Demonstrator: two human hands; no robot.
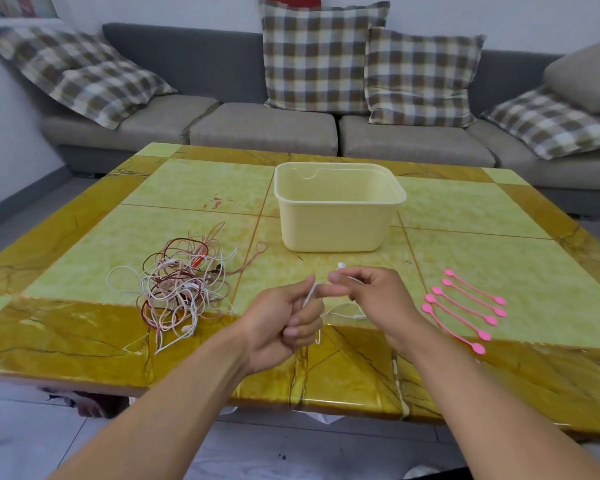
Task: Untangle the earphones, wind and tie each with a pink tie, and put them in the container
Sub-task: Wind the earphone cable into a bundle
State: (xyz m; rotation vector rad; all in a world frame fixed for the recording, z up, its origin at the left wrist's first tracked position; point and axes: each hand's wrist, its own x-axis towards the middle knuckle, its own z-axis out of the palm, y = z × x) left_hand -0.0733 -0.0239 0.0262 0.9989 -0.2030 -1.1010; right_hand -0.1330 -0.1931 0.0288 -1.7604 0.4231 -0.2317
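Note:
A tangled heap of white, pink and brown earphones point(182, 287) lies on the table left of centre. My left hand point(284, 315) curls its fingers round a white earphone cable point(311, 292) pulled free of the heap. My right hand point(371, 294) pinches the same cable near its earbud point(341, 265), just right of the left hand. A loop of this cable lies on the table below my right hand. Several pink ties point(464, 306) lie in a row at the right. The pale yellow container point(336, 206) stands open behind my hands with nothing visible in it.
The yellow-green tiled table point(464, 209) has its near edge just below my wrists. A grey sofa point(264, 126) with checked cushions runs behind the table. Grey floor shows on the left and under the near edge.

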